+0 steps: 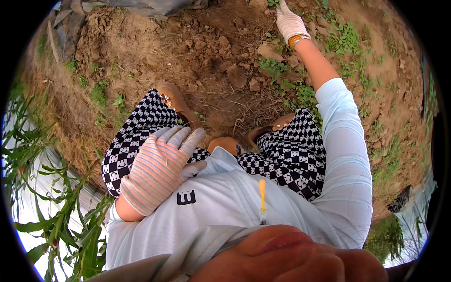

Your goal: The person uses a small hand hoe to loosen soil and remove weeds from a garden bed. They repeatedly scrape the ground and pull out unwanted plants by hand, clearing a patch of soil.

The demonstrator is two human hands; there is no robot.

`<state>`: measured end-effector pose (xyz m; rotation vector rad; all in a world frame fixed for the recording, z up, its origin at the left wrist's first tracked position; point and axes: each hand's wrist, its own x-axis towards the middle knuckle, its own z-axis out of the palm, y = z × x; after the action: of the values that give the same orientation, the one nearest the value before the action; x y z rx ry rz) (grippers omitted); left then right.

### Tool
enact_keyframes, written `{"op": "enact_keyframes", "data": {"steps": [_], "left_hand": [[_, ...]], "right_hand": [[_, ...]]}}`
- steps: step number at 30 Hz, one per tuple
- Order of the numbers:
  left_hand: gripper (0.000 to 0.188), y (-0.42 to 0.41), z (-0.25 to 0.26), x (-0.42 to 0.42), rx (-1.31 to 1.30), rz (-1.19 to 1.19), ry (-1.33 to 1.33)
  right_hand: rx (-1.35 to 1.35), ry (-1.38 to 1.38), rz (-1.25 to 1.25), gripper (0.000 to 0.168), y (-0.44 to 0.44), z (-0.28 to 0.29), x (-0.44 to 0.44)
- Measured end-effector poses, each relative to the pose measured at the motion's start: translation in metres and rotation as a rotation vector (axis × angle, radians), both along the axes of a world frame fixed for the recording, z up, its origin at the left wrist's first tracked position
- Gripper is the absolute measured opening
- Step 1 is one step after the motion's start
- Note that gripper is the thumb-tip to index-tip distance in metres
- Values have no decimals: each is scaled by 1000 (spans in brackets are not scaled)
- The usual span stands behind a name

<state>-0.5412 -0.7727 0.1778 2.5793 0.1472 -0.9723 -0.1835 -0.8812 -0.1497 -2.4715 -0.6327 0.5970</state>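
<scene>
My left hand (164, 165), in a striped knit glove, rests on my left thigh in checkered trousers (118, 158). Its fingers lie close together, slightly bent, and I see nothing held in it. With my arm stretched far forward, my right hand (290, 23) in a similar glove reaches to the top edge of the view, beside a small green weed (273, 2). A finger points past the weed. The other fingertips are hidden, so a grip on anything cannot be made out. An orange band circles the right wrist.
Cloddy brown soil (211, 49) lies before my brown shoes (174, 98), with dry stalks (257, 105) between them. Low green weeds (343, 38) grow on the right. Grey plastic sheeting (158, 7) edges the top left. Long-leaved green plants (70, 211) stand at the lower left.
</scene>
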Motion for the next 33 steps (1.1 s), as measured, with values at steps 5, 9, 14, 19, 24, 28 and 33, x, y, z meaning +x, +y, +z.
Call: {"op": "enact_keyframes", "data": {"steps": [5,9,14,19,24,28,33], "left_hand": [[66,2,-4,-9,14,2,2],[68,2,-2,-6,-16,42,14],[67,2,-6,-6,-22,49,22],[67,3,-6,-5,-37,53,11],[68,1,-7,-4,-40,60,22],[66,1,-5,-5,-21,24,5],[65,2,-3,-6,-16,51,11]], "right_hand": [[-9,-78,96,55,-17,-6,9],[-77,-116,107,54,-30,-3,4],[44,-183,-89,52,-40,-15,6],[8,-352,133,56,-76,-23,18],[-225,-180,255,52,-56,1,10],[-360,-111,240,61,-80,-18,26],[-282,-184,296,59,-117,-25,24]]}}
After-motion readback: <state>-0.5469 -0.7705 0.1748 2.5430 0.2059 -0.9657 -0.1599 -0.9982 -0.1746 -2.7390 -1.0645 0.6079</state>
